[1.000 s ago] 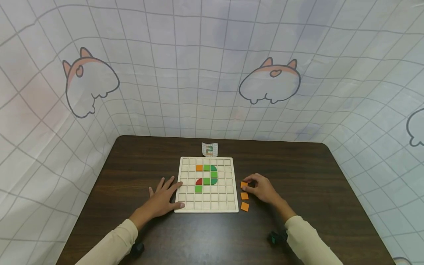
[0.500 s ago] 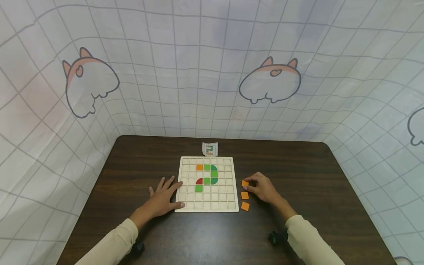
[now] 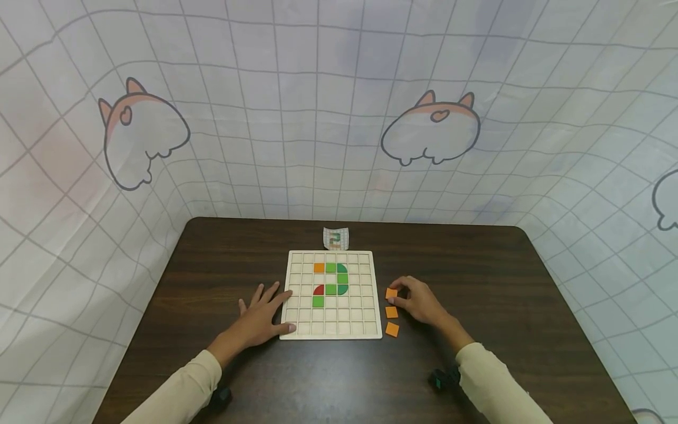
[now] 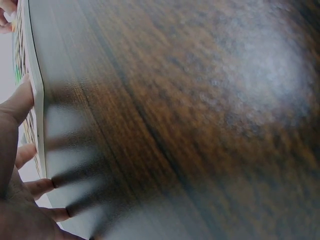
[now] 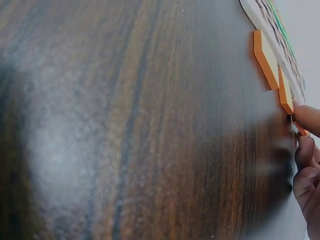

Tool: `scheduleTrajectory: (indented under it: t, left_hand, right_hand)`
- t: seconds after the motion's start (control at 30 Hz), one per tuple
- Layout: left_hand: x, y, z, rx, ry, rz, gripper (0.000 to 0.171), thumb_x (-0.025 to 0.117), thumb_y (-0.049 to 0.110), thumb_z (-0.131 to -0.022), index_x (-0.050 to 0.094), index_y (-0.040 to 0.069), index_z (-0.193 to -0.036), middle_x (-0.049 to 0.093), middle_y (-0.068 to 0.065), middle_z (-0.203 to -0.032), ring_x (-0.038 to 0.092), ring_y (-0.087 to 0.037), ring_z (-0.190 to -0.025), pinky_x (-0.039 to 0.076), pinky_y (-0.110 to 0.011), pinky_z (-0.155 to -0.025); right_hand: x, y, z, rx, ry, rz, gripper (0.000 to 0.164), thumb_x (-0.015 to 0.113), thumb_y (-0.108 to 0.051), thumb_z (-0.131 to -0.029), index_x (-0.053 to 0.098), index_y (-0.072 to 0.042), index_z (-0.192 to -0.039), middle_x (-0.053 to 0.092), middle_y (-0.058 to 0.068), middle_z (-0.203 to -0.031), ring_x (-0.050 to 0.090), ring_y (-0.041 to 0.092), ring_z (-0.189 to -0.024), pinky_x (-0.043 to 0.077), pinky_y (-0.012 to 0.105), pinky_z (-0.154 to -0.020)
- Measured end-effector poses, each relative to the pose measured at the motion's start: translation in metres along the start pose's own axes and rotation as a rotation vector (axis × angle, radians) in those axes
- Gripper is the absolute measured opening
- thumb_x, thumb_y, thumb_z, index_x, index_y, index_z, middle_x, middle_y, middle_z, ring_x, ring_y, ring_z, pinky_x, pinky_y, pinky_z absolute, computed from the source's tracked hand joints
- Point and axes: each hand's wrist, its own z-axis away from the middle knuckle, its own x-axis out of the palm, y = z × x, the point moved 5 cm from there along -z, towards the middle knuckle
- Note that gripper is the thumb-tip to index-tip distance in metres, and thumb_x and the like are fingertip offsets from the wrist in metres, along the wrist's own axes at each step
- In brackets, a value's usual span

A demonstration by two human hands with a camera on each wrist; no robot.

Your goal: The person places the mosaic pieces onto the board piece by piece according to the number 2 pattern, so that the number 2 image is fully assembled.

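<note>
My left hand (image 3: 256, 321) lies spread at the left side of a cream gridded board (image 3: 349, 328), its thumb and a fingertip on the rim. On the board, several green square tiles (image 3: 318, 301), dark-green rounded tiles (image 3: 342, 290), a red rounded tile (image 3: 319, 290) and an orange square tile (image 3: 319, 268) form a curved figure. Right of the board, my right hand (image 3: 421, 301) pinches the farthest of three loose orange square tiles (image 3: 391, 293) between thumb and index finger. The other two, a middle tile (image 3: 391, 312) and a near tile (image 3: 392, 330), lie on the table.
A small printed card (image 3: 336, 239) with a coloured figure sits just behind the board. The dark wooden table (image 3: 466, 259) backs onto a white gridded curtain (image 3: 296, 129). Black devices are at both wrists, one beside the right sleeve (image 3: 439, 380).
My right hand keeps its pinch while the farthest orange tile shifts very slightly. The left hand stays on the board, and the tiles on the board are unchanged.
</note>
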Motion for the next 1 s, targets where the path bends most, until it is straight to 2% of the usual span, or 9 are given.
scheduleTrajectory:
  t: [0.23, 0.5, 0.77, 0.9, 1.0]
  left_hand:
    - [0.001, -0.001, -0.001, 0.001, 0.008, -0.006, 0.083, 0.073, 0.056, -0.086, 0.041, 0.021, -0.155, 0.022, -0.017, -0.166, 0.010, -0.052, -0.151, 0.007, -0.088, -0.101]
    - [-0.001, 0.001, 0.000, 0.005, 0.009, -0.009, 0.083, 0.073, 0.055, -0.087, 0.041, 0.021, -0.155, 0.022, -0.018, -0.166, 0.011, -0.053, -0.151, 0.008, -0.088, -0.100]
    - [-0.001, 0.002, 0.001, 0.010, 0.008, -0.005, 0.083, 0.073, 0.055, -0.086, 0.041, 0.020, -0.155, 0.023, -0.019, -0.165, 0.011, -0.054, -0.150, 0.008, -0.088, -0.100]
    - [-0.001, 0.001, 0.001, 0.008, 0.009, -0.008, 0.083, 0.073, 0.055, -0.087, 0.042, 0.020, -0.154, 0.023, -0.019, -0.165, 0.011, -0.053, -0.151, 0.008, -0.088, -0.100]
    - [-0.002, 0.001, 0.001, 0.004, 0.011, -0.011, 0.083, 0.073, 0.055, -0.087, 0.042, 0.019, -0.154, 0.024, -0.019, -0.165, 0.012, -0.054, -0.150, 0.009, -0.088, -0.100]
  right_hand:
    - [0.000, -0.001, 0.001, -0.039, 0.003, -0.021, 0.024, 0.075, -0.019, -0.092, 0.071, -0.011, -0.114, 0.062, 0.000, -0.094, 0.050, 0.012, -0.076, 0.043, 0.023, -0.065]
    - [-0.004, -0.003, 0.000, -0.058, -0.005, -0.091, 0.008, 0.071, -0.017, -0.095, 0.069, -0.013, -0.101, 0.063, -0.002, -0.082, 0.048, 0.007, -0.060, 0.041, 0.022, -0.055]
    - [-0.007, -0.009, -0.003, -0.105, -0.016, -0.112, 0.012, 0.070, -0.016, -0.095, 0.073, -0.012, -0.107, 0.064, -0.004, -0.083, 0.053, 0.008, -0.070, 0.044, 0.022, -0.060]
    - [-0.005, -0.014, -0.003, -0.090, -0.054, -0.165, 0.012, 0.071, -0.020, -0.095, 0.075, -0.013, -0.105, 0.065, -0.003, -0.083, 0.055, 0.008, -0.068, 0.047, 0.022, -0.060]
    - [-0.002, -0.018, -0.004, -0.057, -0.092, -0.208, 0.017, 0.072, -0.024, -0.095, 0.074, -0.012, -0.106, 0.063, -0.001, -0.081, 0.054, 0.008, -0.064, 0.046, 0.022, -0.055]
